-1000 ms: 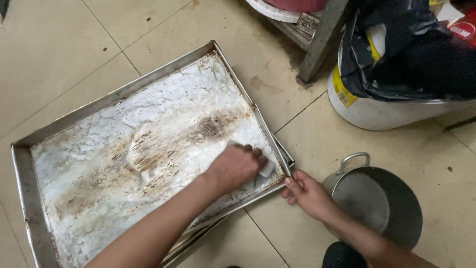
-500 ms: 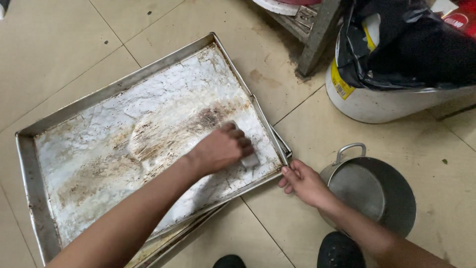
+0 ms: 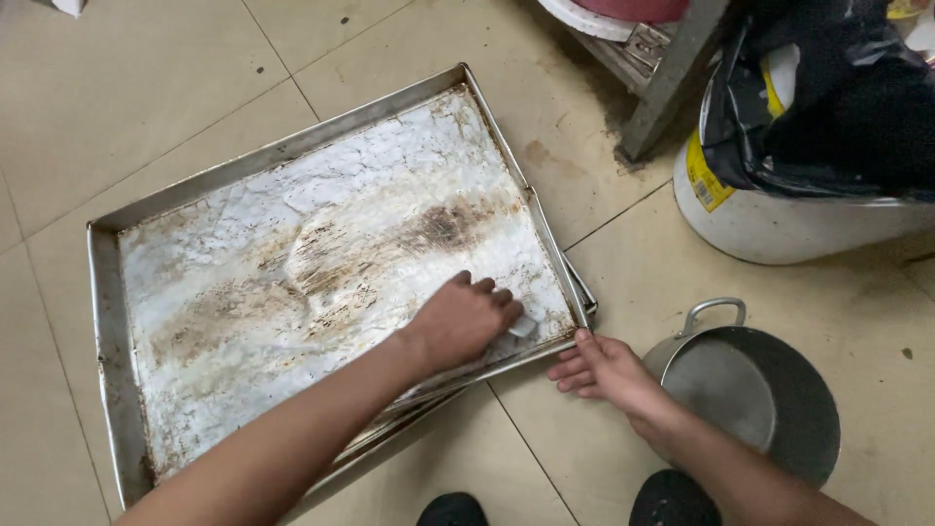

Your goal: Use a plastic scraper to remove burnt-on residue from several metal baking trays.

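A large metal baking tray lies on the tiled floor, its bottom coated with white crust and brown burnt streaks. My left hand presses a small white pad onto the tray's bottom near its near right corner. My right hand rests on the floor at that corner, with its fingertips against the tray's rim. A second tray edge shows beneath the first one.
A round metal pot with a loop handle stands right of my right hand. Behind it is a white bucket lined with a black bag. A metal leg stands at the top right. My shoes show at the bottom edge.
My left hand slid the pad a little away from the tray's right rim and back toward it. My right hand stayed at the corner. The view shifted slightly.
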